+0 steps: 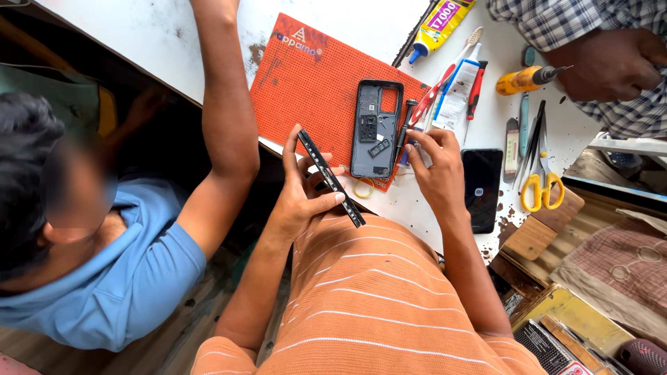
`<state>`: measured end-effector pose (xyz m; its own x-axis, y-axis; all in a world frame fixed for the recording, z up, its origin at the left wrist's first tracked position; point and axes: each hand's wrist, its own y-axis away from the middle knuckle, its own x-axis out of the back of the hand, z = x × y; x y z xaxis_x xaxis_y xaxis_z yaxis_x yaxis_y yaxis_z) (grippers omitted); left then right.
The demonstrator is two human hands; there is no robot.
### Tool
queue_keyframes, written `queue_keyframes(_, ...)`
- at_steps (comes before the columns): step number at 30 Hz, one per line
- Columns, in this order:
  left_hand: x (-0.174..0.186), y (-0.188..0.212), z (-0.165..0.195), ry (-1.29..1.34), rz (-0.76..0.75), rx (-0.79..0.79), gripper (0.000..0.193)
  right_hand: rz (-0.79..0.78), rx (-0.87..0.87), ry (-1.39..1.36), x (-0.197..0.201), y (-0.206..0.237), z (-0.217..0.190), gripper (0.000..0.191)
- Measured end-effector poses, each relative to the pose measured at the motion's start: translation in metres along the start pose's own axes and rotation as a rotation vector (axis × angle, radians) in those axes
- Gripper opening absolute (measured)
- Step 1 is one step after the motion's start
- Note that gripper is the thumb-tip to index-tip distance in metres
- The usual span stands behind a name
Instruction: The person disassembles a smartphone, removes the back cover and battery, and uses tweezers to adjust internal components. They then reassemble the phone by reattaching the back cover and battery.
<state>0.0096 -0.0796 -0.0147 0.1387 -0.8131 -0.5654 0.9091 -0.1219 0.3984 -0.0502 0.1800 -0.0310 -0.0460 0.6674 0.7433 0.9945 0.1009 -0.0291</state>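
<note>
My left hand (303, 189) grips a thin black phone body (331, 178) by its edge, held tilted over my lap at the table's front. My right hand (436, 167) reaches forward, fingertips pinched at the near end of a dark pen-like tool (404, 123) lying beside an opened grey phone back cover (376, 129). That cover rests on a red work mat (306, 83). A yellow rubber band (363, 188) lies at the mat's front edge.
A black phone (481, 189) lies face up right of my hand. Yellow-handled scissors (542, 182), tweezers, a red screwdriver (475, 89), glue tubes (440, 26) and a yellow tool (525, 79) sit further right. One person's arm leans on the left; another person's hand (611, 62) is top right.
</note>
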Motion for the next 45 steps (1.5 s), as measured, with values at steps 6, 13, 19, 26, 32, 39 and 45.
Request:
queue_keyframes(6, -0.002, 0.000, 0.000, -0.041, -0.003, 0.015, 0.129, 0.029, -0.003, -0.008, 0.006, 0.007, 0.006, 0.027)
queue_keyframes(13, -0.006, 0.001, -0.002, -0.070, -0.002, 0.022, 0.129, 0.032, 0.055, 0.113, 0.021, 0.038, 0.010, 0.017)
queue_keyframes(19, -0.008, 0.000, -0.005, -0.043, -0.011, 0.034, 0.130, 0.052, 0.013, 0.162, 0.033, 0.062, 0.016, 0.015)
queue_keyframes(26, -0.008, -0.002, -0.011, -0.076, -0.051, 0.021, 0.130, 0.003, 0.029, 0.307, 0.024, 0.069, 0.020, 0.018)
queue_keyframes(32, -0.012, -0.002, -0.010, -0.151, -0.051, 0.045, 0.131, 0.016, -0.094, 0.036, 0.031, 0.071, 0.026, 0.010)
queue_keyframes(39, -0.031, -0.009, -0.014, -0.116, -0.128, 0.103, 0.132, -0.011, -0.324, -1.115, 0.056, 0.080, 0.040, 0.007)
queue_keyframes(45, -0.051, -0.018, -0.018, -0.186, -0.198, 0.129, 0.134, 0.008, -0.257, -1.232, 0.063, 0.085, 0.043, 0.009)
